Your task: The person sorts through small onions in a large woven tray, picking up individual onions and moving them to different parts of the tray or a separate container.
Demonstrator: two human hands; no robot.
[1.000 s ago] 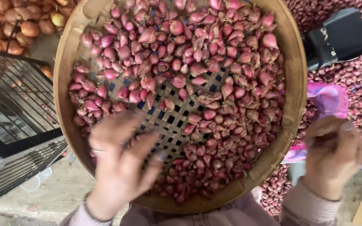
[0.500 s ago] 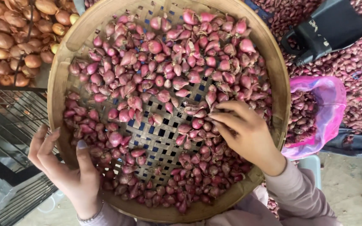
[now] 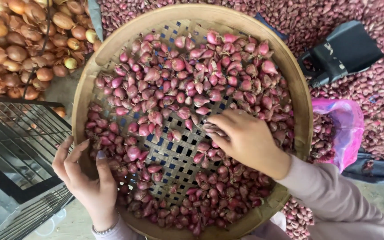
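Gripping the sieve rim with my left hand, thumb hooked inside over the weave, fingers wrapped on the outer edge at the lower-left of the sieve. My right hand lies palm-down near the sieve's middle, fingers curled loosely onto the shallots; can't tell if any bulb is actually pinched, the fingertips are buried among them.

Change from a second ago: my left hand was spread over the sieve's middle and my right was off the sieve by the pink bag; half a second ago the left had gone to the rim and the right had come in. Now the left has closed tighter on the rim and the right has slid a little toward the bare patch of weave at the centre. So the sieve is now steadied by one hand while the other works through the bulbs.

Shallots cover most of the sieve, thin in the centre. Brown onions sit up-left of the sieve, wire crate left of it, pink bag right of it, black scoop up-right, loose shallot pile beyond.
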